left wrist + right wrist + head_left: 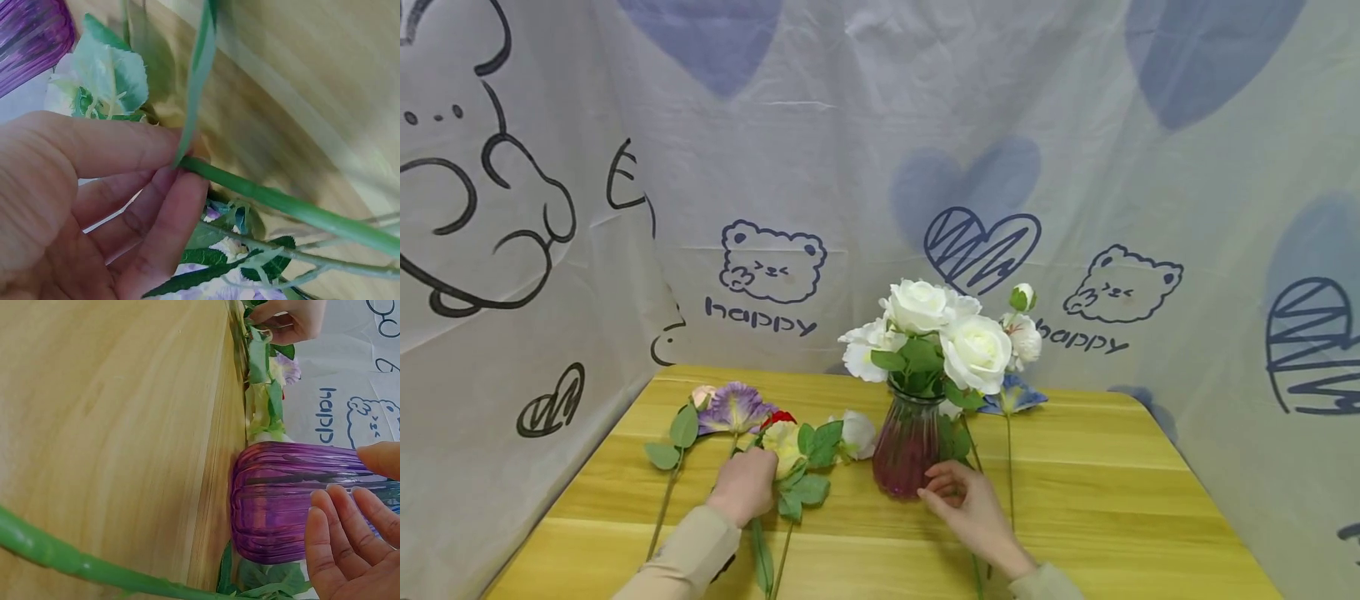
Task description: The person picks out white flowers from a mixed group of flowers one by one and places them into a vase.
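Note:
My left hand is over the flowers lying on the left of the table, its thumb and fingertips pinching a thick green flower stem with a long narrow leaf. The bloom of this stem is hidden. Next to that hand lie a pale yellow flower, a red flower and a purple flower. A ribbed purple glass vase stands upright at the middle, filled with white roses. Beside its lower right side, my right hand has loosely bent fingers and holds nothing.
A blue flower lies behind and right of the vase, its stem running toward me. At the far left is a pale pink bud on a leafy stem. A white flower lies left of the vase. Printed cloth hangs behind the wooden table.

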A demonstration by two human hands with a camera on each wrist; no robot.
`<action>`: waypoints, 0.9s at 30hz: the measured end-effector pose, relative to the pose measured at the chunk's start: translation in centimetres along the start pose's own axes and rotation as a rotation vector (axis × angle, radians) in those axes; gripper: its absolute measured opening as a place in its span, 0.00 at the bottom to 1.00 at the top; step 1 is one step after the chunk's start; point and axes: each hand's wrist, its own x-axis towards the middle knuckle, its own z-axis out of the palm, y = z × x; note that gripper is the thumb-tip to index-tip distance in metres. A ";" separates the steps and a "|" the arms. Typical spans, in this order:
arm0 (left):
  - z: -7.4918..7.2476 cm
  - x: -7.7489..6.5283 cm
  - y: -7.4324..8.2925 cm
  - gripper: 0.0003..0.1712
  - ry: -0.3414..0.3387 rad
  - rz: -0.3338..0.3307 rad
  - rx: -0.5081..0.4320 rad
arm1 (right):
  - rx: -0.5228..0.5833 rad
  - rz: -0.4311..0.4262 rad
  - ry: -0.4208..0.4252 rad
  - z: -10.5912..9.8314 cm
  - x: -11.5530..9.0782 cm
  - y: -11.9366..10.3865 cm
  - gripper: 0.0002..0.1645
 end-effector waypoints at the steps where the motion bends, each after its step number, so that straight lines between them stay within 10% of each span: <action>1: -0.1 0.0 -0.1 0.20 -0.001 -0.003 -0.007 | 0.003 0.002 -0.001 0.0 0.0 0.0 0.17; 16: -2.5 0.1 -1.0 0.22 0.023 0.002 -0.168 | -0.006 -0.002 0.025 0.1 0.0 0.0 0.15; 27: -6.5 0.4 -0.4 0.09 0.188 0.045 -0.220 | 0.030 -0.025 0.123 -0.2 0.4 -0.8 0.13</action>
